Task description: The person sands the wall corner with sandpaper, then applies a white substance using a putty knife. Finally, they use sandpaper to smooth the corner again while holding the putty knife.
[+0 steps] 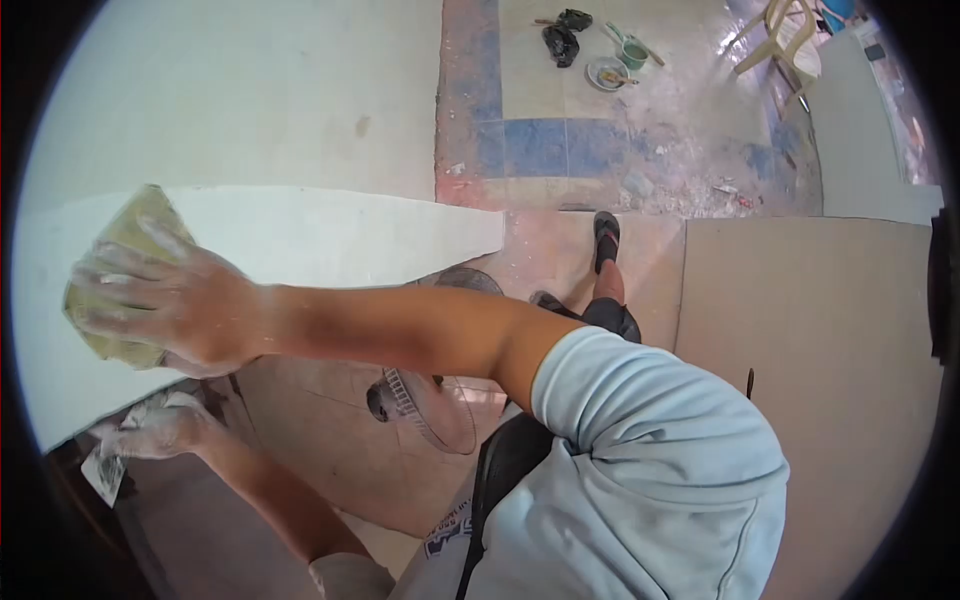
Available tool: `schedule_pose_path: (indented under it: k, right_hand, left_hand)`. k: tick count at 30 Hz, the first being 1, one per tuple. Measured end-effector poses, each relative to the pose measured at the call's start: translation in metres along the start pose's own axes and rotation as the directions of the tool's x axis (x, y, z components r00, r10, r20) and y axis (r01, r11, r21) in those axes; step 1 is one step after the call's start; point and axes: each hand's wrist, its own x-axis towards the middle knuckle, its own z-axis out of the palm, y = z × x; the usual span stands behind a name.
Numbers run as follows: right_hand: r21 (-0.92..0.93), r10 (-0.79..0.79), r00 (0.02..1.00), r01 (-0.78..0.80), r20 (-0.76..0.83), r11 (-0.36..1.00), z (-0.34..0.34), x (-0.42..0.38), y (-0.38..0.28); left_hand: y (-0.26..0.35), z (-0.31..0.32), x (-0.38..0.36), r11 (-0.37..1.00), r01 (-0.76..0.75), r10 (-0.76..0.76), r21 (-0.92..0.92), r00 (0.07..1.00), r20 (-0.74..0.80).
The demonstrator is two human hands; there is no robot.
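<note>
My right hand [175,300] lies spread over a yellowish-green sheet of sandpaper [150,205], pressing it flat against the white wall [300,235]. Pale dust coats the fingers, and the sheet's edges stick out around them. Lower down, beside the wall's edge, is my left hand [165,428], whitened with dust and with curled fingers. A small pale flat piece [104,475] shows at its fingertips; its kind I cannot make out.
A fan with a wire guard [425,410] stands close to my body. Farther off, a bowl [607,73], a green pot [633,52] and black plastic bags [561,45] lie on the dusty tiled floor [535,145]. A beige plastic chair [785,45] is at upper right.
</note>
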Motion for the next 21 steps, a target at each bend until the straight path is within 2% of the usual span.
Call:
schedule_pose_path:
  k: [1, 2, 3, 4, 6, 7, 8, 9, 10, 11, 12, 13, 14, 16, 17, 18, 19, 21]
  right_hand:
    - [0.017, 0.059, 0.998, -0.059, -0.014, 0.998, -0.002, -0.023, 0.010]
    - [-0.045, 0.072, 0.997, -0.073, -0.033, 0.996, -0.002, -0.051, 0.026]
    - [0.040, 0.118, 0.992, -0.116, -0.054, 0.992, -0.006, -0.087, 0.046]
    - [0.125, 0.165, 0.984, -0.156, -0.069, 0.980, -0.010, -0.124, 0.064]
    - [-0.097, 0.321, 0.943, -0.328, -0.084, 0.940, -0.036, -0.197, 0.074]
    - [-0.108, 0.413, 0.904, -0.424, -0.110, 0.899, -0.042, -0.234, 0.088]
    - [-0.110, 0.504, 0.853, -0.519, -0.136, 0.848, -0.038, -0.272, 0.105]
    - [0.552, 0.730, 0.658, -0.546, -0.183, 0.630, -0.022, -0.317, 0.128]
    - [0.651, 0.855, 0.484, -0.591, -0.186, 0.476, -0.023, -0.359, 0.149]
    - [0.606, 0.958, 0.218, -0.743, -0.184, 0.285, -0.029, -0.390, 0.168]
    - [0.597, 0.981, -0.074, -0.801, -0.177, 0.048, -0.038, -0.414, 0.182]
    - [0.635, 0.946, -0.276, -0.765, -0.170, -0.109, -0.045, -0.429, 0.191]
    - [0.667, 0.907, -0.377, -0.727, -0.187, -0.164, -0.043, -0.441, 0.198]
    - [0.308, 0.812, -0.003, -0.926, -0.584, 0.219, 0.023, -0.524, 0.247]
    - [0.218, 0.818, 0.187, -0.910, -0.544, 0.352, 0.040, -0.507, 0.232]
    - [0.151, 0.794, 0.369, -0.858, -0.483, 0.491, 0.057, -0.488, 0.215]
    - [0.108, 0.751, 0.511, -0.793, -0.419, 0.600, 0.033, -0.406, 0.161]
    - [0.019, 0.616, 0.759, -0.627, -0.211, 0.779, 0.003, -0.280, 0.078]
  left_hand:
    - [-0.019, -0.007, 0.008, 0.998, -0.051, 0.051, 0.023, 0.999, -0.020]
    - [-0.040, -0.029, 0.010, 0.982, -0.088, 0.087, 0.167, 0.996, 0.017]
    - [-0.061, -0.051, 0.012, 0.943, -0.133, 0.122, 0.305, 0.991, 0.053]
    - [-0.085, -0.074, 0.015, 0.962, -0.029, 0.020, 0.271, 0.999, 0.037]
    - [-0.116, -0.106, 0.020, 0.964, 0.180, -0.185, 0.198, 0.983, 0.004]
    - [-0.121, -0.114, 0.016, 0.976, 0.094, -0.113, 0.198, 0.990, 0.086]
    - [-0.110, -0.106, 0.013, 0.985, 0.075, -0.093, 0.155, 0.989, 0.112]
    - [-0.099, -0.097, 0.011, 0.992, 0.057, -0.073, 0.111, 0.988, 0.138]
    - [-0.088, -0.089, 0.009, 0.997, 0.042, -0.052, 0.066, 0.985, 0.164]
    - [-0.073, -0.070, 0.005, 0.980, 0.197, -0.197, 0.001, 0.980, 0.001]
    - [-0.057, -0.052, 0.002, 0.937, 0.337, -0.347, -0.091, 0.926, -0.146]
    - [-0.041, -0.036, -0.004, 0.934, 0.355, -0.357, -0.045, 0.918, -0.173]
    - [-0.040, -0.034, -0.004, 0.934, 0.354, -0.356, -0.044, 0.918, -0.175]
    - [-0.041, -0.032, -0.002, 0.976, 0.212, -0.217, -0.055, 0.970, -0.108]
    - [-0.073, -0.064, 0.003, 0.957, -0.020, 0.010, 0.290, 0.999, 0.036]
    - [-0.106, -0.096, 0.008, 0.783, -0.296, 0.236, 0.548, 0.955, 0.178]
    - [-0.094, -0.084, 0.009, 0.627, -0.500, 0.408, 0.597, 0.864, 0.295]
    - [-0.095, -0.084, 0.009, 0.560, -0.601, 0.500, 0.570, 0.794, 0.347]
